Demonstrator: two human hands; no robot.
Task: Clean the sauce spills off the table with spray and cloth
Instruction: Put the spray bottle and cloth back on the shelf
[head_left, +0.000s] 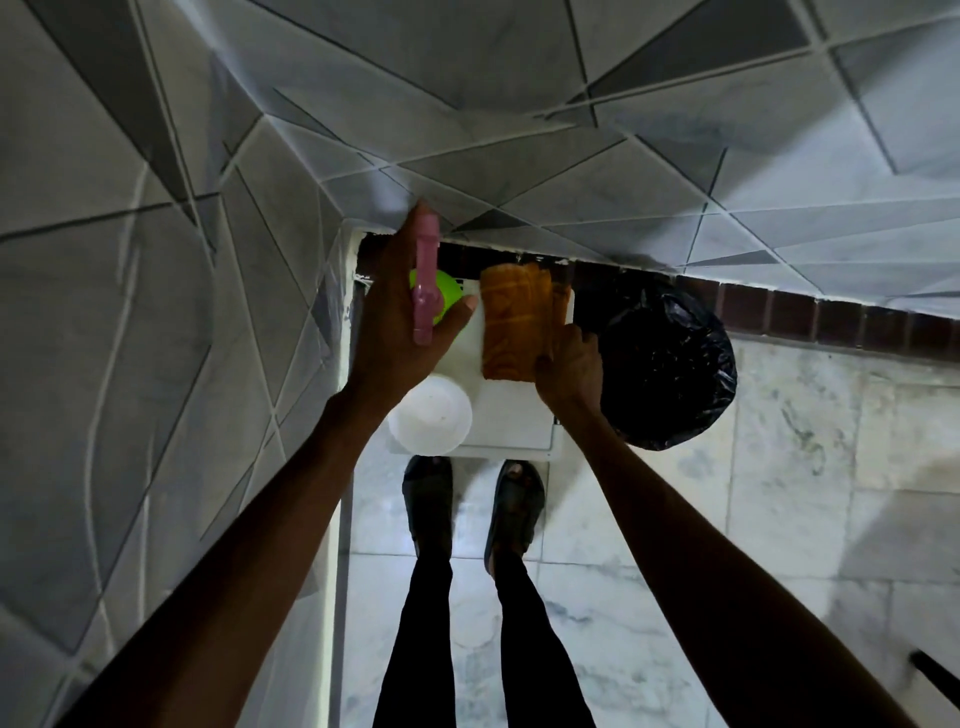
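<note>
**Both hands at the corner table, spray in the left, cloth under the right**

From my remote seat I look straight down over a small white table (511, 423) pushed into a tiled corner. The left hand (395, 332) grips the spray bottle (427, 270) above the table's far left part. The pink trigger head runs along the hand with its nozzle aimed at the wall, and the green body shows just under it, beside the thumb. One finger stretches up along the pink head, but I cannot tell whether it presses the trigger.

The right hand (571, 366) is at the table's right edge with its fingers curled onto the near right corner of the orange cloth (511, 322), holding it there. The cloth is folded into a long strip and lies flat on the tabletop, reaching from the back edge toward the middle.

A white bowl (430, 415) stands on the near left corner of the table, just below the left wrist. A bin lined with a black bag (670, 364) sits on the floor just beside the table, to the right of the right hand. Below the table's front edge I see the person's two feet in dark sandals (428, 501) on pale marble floor tiles (779, 467).
</note>
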